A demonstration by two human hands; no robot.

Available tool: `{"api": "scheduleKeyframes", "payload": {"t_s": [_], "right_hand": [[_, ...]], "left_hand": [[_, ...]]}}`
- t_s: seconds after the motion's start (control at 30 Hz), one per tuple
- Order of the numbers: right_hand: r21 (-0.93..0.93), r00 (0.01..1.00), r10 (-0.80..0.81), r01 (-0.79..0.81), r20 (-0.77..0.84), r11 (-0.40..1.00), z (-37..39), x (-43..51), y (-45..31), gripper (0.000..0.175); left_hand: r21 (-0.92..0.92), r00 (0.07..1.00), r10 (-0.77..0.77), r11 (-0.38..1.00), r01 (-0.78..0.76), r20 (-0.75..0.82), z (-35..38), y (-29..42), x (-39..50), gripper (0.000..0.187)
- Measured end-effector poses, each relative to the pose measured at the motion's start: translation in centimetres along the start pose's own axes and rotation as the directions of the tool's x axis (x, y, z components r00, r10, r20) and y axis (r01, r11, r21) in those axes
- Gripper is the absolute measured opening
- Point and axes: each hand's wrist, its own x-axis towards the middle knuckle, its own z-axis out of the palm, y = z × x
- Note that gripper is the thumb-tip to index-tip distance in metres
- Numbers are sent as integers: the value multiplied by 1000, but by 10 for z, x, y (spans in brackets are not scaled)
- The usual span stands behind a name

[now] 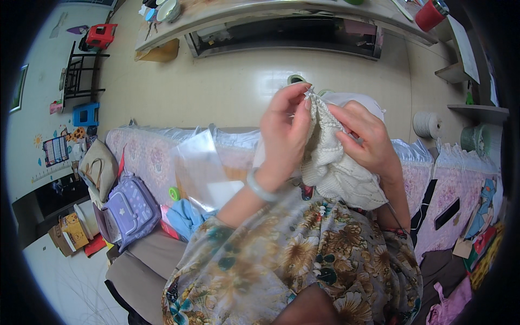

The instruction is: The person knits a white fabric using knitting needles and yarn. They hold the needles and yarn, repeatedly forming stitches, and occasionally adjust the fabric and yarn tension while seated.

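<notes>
A cream knitted piece [337, 170] with a textured, cable-like pattern hangs between my hands above my lap. My left hand [286, 126], with a pale bangle [260, 187] on the wrist, pinches its upper corner, where the metallic tips of knitting needles [310, 90] show. My right hand [363, 132] grips the right edge of the knitting, thumb and index finger close together. Most of the needle length is hidden by the fabric and fingers. A thin dark needle or cable [392, 209] sticks out at the lower right of the knitting, beside my right forearm.
A cone of white yarn [426, 124] stands on the floor to the right. On the sofa lie a clear plastic folder [199, 162], a purple backpack [132, 207] and a black phone [447, 213]. A long table [243, 10] with a red cup [430, 15] stands ahead.
</notes>
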Motion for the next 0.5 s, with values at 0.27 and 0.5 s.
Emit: {"api": "scheduleKeyframes", "payload": {"t_s": [0.27,0.5], "right_hand": [[70,997,16,-21,74,997,-10,-3,-1,47],[125,989,55,-72,134,989,-16,-6,-3,48]], "left_hand": [[-7,984,-72,997,74,164,-21,6,14,14],[117,938,-145,987,114,316,-32,21,27,10]]}}
